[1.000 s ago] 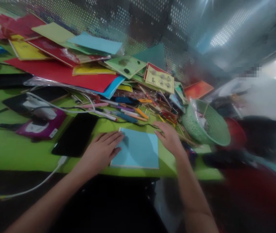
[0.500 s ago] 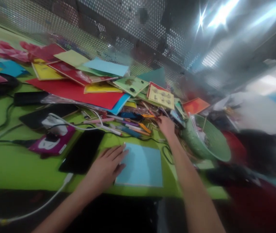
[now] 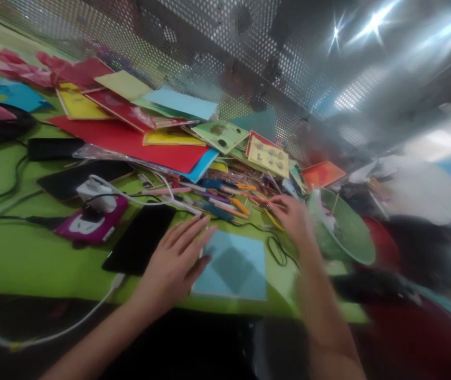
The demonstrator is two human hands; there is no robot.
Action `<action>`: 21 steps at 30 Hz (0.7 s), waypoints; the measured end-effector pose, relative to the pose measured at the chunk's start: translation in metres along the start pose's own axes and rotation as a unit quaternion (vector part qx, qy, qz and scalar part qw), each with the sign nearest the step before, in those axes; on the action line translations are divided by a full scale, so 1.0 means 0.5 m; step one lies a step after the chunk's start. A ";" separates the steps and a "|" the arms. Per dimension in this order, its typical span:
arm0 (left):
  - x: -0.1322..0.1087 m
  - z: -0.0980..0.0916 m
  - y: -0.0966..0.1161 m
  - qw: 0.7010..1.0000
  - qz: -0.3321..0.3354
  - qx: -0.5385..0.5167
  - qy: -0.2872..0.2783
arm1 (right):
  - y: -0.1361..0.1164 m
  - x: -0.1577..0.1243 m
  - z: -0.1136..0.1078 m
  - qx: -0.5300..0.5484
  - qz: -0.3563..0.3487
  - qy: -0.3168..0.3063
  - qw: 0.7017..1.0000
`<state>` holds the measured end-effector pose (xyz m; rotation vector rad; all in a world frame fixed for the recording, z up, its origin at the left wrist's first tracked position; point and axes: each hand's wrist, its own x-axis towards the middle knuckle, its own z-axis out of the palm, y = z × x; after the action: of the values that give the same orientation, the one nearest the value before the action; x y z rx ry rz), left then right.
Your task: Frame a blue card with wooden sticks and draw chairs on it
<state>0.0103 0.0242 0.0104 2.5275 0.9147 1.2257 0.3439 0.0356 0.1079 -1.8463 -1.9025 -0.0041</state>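
A light blue square of paper (image 3: 235,269) lies near the front edge of the green table, with a shadow across it. My left hand (image 3: 178,256) is open, its fingers stretched over the sheet's left edge and beside a black phone or tablet (image 3: 140,240). Whether the palm touches the paper I cannot tell. Beyond the sheet, my right hand (image 3: 292,214) is closed in a pinch on a thin red stick (image 3: 257,199), which looks like a pen or pencil. Several pens and markers (image 3: 219,203) lie in a heap left of that hand.
Coloured cards and a large red sheet (image 3: 142,142) pile up at the back. On the right stands a green basket (image 3: 354,232). A purple power strip (image 3: 91,219) with a white plug sits at left, cables around it. A thin black cord (image 3: 276,250) loops beside the blue paper.
My right hand has drawn back from the heap, toward me and slightly right, with the thin red stick between its fingers. My left hand has lifted or shifted slightly, fingers spread a bit more.
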 end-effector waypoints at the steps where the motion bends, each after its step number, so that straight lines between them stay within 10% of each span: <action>1: 0.009 -0.009 0.008 1.000 0.000 0.006 0.001 | -0.021 -0.025 -0.016 0.037 -0.017 -0.025 0.999; 6: 0.035 -0.015 0.033 0.992 -0.051 -0.055 -0.105 | -0.110 -0.124 -0.056 0.120 -0.062 -0.124 0.983; 10: 0.022 0.003 0.043 0.954 -0.131 -0.172 -0.205 | -0.110 -0.152 -0.033 0.287 0.045 -0.032 0.956; 15: 0.009 0.002 0.059 0.936 -0.181 -0.226 -0.202 | -0.098 -0.158 0.017 0.487 0.164 0.060 0.856; 21: 0.006 0.007 0.074 0.919 -0.220 -0.269 -0.186 | -0.148 -0.169 0.067 0.489 0.205 0.072 0.845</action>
<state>0.0309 -0.0029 0.0254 1.8846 0.8422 0.6962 0.2603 -0.0393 0.0736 -1.3864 -1.0083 0.7938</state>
